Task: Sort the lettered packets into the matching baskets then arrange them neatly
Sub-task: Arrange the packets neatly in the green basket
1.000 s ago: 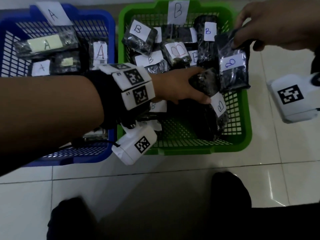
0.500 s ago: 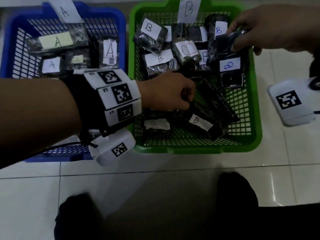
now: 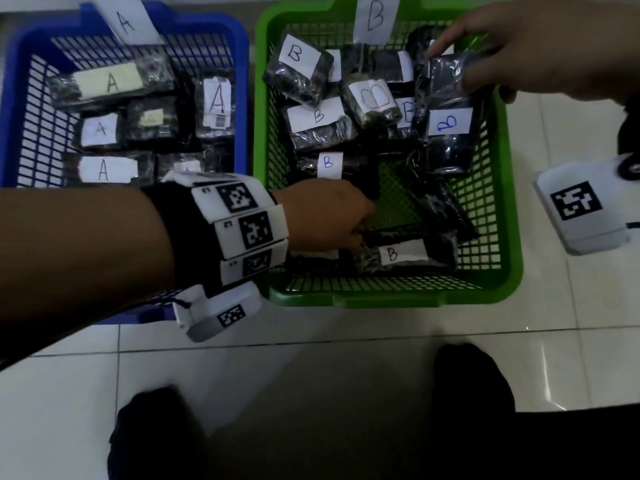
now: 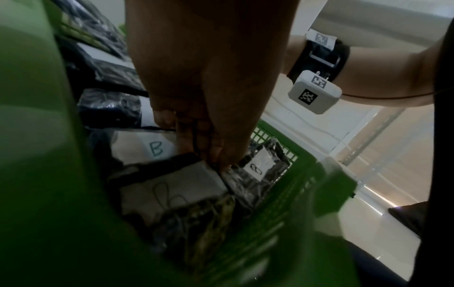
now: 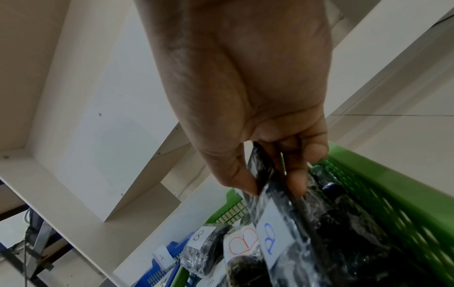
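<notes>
A blue basket (image 3: 243, 81) tagged A holds several dark packets with A labels. Beside it, the green basket (image 3: 381, 300) tagged B holds several B packets. My left hand (image 3: 360, 237) reaches into its near-left corner, fingers curled down. It pinches the left end of a B packet (image 3: 408, 254) lying along the near wall. The left wrist view shows the bunched fingertips (image 4: 218, 159) on that packet's edge. My right hand (image 3: 450, 67) is over the far-right corner and pinches the top of a blue-B packet (image 3: 450, 140). In the right wrist view the right hand (image 5: 272, 186) holds it upright.
Both baskets stand side by side on a white tiled floor (image 3: 571, 341). My two dark feet (image 3: 471, 382) are close in front of them. A bare patch of green mesh (image 3: 394, 199) shows in the basket's middle. A white cabinet (image 5: 98, 116) rises behind the baskets.
My left hand has drawn back from the basket's middle to its near-left corner. The B packet it handles now lies along the near wall. The right hand still holds the blue-B packet.
</notes>
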`<act>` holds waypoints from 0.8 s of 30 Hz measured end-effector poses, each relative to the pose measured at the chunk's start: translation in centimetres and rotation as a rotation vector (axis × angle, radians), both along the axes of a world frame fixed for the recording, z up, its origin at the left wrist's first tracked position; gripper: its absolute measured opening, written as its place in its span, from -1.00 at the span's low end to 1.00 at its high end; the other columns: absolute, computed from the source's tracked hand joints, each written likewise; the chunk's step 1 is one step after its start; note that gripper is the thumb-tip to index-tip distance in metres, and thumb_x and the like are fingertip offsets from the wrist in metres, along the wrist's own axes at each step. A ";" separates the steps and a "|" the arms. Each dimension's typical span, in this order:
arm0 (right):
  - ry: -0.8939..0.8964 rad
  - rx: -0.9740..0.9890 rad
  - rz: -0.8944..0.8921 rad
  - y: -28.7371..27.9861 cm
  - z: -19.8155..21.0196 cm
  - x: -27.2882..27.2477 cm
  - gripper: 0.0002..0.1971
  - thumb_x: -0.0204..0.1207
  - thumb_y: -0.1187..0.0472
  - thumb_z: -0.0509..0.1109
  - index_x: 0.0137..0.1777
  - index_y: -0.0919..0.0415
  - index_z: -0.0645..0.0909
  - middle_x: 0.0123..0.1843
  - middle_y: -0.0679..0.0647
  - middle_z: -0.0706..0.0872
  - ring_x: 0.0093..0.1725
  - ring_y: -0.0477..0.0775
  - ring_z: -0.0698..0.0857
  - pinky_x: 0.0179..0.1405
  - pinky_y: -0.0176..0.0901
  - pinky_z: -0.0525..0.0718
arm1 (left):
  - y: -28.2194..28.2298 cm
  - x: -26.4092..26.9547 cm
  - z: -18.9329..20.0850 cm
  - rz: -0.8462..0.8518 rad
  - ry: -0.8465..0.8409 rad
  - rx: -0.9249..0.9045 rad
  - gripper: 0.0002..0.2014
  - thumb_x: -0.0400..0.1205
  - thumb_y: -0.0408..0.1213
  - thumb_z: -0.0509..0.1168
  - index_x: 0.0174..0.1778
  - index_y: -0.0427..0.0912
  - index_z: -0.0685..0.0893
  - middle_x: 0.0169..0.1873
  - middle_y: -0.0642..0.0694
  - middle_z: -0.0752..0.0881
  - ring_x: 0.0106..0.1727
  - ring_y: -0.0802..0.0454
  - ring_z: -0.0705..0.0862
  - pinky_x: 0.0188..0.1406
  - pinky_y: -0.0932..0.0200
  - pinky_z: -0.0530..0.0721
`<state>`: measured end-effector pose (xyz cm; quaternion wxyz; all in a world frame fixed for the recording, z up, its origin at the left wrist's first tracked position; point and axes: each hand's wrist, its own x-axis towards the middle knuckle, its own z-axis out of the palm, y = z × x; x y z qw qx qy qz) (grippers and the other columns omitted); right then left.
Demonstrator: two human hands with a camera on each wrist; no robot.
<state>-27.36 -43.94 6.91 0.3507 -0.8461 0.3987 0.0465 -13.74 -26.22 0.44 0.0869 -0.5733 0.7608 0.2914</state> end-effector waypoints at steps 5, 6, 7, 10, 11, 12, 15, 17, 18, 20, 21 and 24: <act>0.015 -0.055 -0.032 0.2 -0.2 0.3 -0.72 0.45 0.24 0.42 0.12 0.00 0.52 -0.08 0.22 0.64 -0.34 0.09 0.50 -0.35 -0.12 0.41 | -1.5 0.9 0.6 0.019 0.043 0.000 -0.74 0.66 -0.13 0.21 0.20 -0.12 0.62 0.06 -0.05 0.63 0.09 0.00 0.59 -0.05 0.22 0.44; 0.016 -0.044 -0.047 0.3 -0.2 0.4 -0.76 0.43 0.23 0.44 0.05 0.02 0.51 -0.10 0.24 0.65 -0.30 0.15 0.55 -0.31 -0.08 0.47 | -2.0 1.2 0.9 0.086 0.054 -0.028 -0.76 0.66 -0.15 0.19 0.14 -0.16 0.64 -0.01 -0.05 0.64 0.02 0.00 0.60 -0.07 0.19 0.47; 0.028 -0.017 -0.055 0.3 -0.2 0.3 -0.80 0.43 0.24 0.44 -0.02 0.05 0.51 -0.13 0.24 0.67 -0.28 0.20 0.61 -0.29 -0.05 0.53 | -2.5 1.7 1.3 0.169 0.053 -0.057 -0.76 0.66 -0.17 0.18 0.10 -0.20 0.64 -0.08 -0.04 0.62 -0.04 0.00 0.59 -0.12 0.17 0.46; 0.116 0.231 -0.024 1.0 -0.1 0.2 -0.86 0.44 0.33 0.44 -0.15 0.15 0.53 -0.26 0.19 0.70 -0.36 0.11 0.69 -0.46 -0.13 0.63 | -3.8 3.0 2.0 0.333 0.093 -0.056 -0.65 0.61 -0.14 0.23 0.24 -0.25 0.48 -0.02 -0.12 0.61 -0.09 0.00 0.54 -0.24 0.18 0.44; 0.130 0.341 -0.011 1.2 -0.2 0.2 -0.86 0.43 0.38 0.43 -0.18 0.19 0.52 -0.28 0.17 0.71 -0.39 0.05 0.70 -0.52 -0.23 0.64 | -4.0 3.2 2.2 0.335 0.141 -0.034 -0.56 0.59 -0.12 0.26 0.32 -0.26 0.41 0.06 -0.15 0.60 -0.06 0.00 0.54 -0.23 0.18 0.48; 0.130 0.444 -0.005 1.3 -0.2 0.2 -0.84 0.40 0.43 0.42 -0.21 0.20 0.50 -0.28 0.17 0.72 -0.39 0.00 0.71 -0.54 -0.31 0.66 | -4.1 3.2 2.4 0.314 0.183 -0.011 -0.48 0.57 -0.09 0.29 0.39 -0.24 0.35 0.15 -0.13 0.56 0.00 0.01 0.54 -0.15 0.15 0.54; 0.092 0.683 0.008 1.2 -0.1 -0.1 -0.74 0.17 0.41 0.49 -0.20 0.21 0.50 -0.14 0.23 0.74 -0.21 0.02 0.77 -0.36 -0.29 0.77 | -3.8 2.4 2.3 0.192 0.181 0.003 -0.41 0.54 0.03 0.36 0.41 -0.16 0.39 0.15 -0.02 0.47 0.09 0.06 0.51 -0.02 0.22 0.48; 0.075 0.782 0.027 1.3 -0.2 -0.2 -0.68 0.14 0.33 0.58 -0.16 0.23 0.54 -0.14 0.21 0.76 -0.17 0.05 0.78 -0.25 -0.22 0.79 | -3.6 2.0 1.9 0.158 0.135 0.012 -0.54 0.55 0.04 0.35 0.25 -0.17 0.50 -0.01 0.00 0.53 -0.05 0.07 0.51 -0.22 0.32 0.38; 0.064 0.805 0.006 1.4 -0.4 -0.2 -0.72 0.22 0.21 0.57 -0.15 0.24 0.56 -0.17 0.20 0.77 -0.20 0.05 0.78 -0.24 -0.21 0.79 | -3.6 2.1 1.8 0.157 0.113 0.043 -0.61 0.57 0.01 0.34 0.18 -0.17 0.53 -0.11 0.03 0.54 -0.14 0.10 0.50 -0.35 0.32 0.34; 0.029 0.733 -0.091 1.5 -0.9 -0.1 -0.68 0.38 -0.03 0.37 -0.14 0.26 0.58 -0.22 0.21 0.75 -0.26 0.11 0.76 -0.26 -0.15 0.80 | -3.7 2.7 1.9 0.147 0.062 0.120 -0.66 0.61 -0.04 0.30 0.15 -0.22 0.55 -0.19 0.03 0.51 -0.21 0.10 0.47 -0.45 0.37 0.32; 0.068 0.582 -0.086 1.5 -1.3 -0.1 -0.63 0.45 -0.08 0.30 -0.14 0.29 0.59 -0.22 0.22 0.76 -0.26 0.13 0.75 -0.26 -0.12 0.79 | -3.8 3.2 2.2 0.138 0.016 0.147 -0.63 0.63 -0.05 0.29 0.20 -0.24 0.55 -0.17 0.00 0.50 -0.19 0.07 0.46 -0.44 0.35 0.33; 0.407 -0.019 0.288 2.1 -2.6 0.0 -0.51 0.55 -0.16 0.25 -0.15 0.32 0.68 -0.32 0.16 0.75 -0.31 0.13 0.73 -0.30 -0.17 0.60 | -4.1 5.2 2.9 0.125 -0.119 0.133 -0.60 0.61 -0.05 0.31 0.23 -0.23 0.48 -0.22 0.02 0.46 -0.21 0.07 0.42 -0.43 0.21 0.31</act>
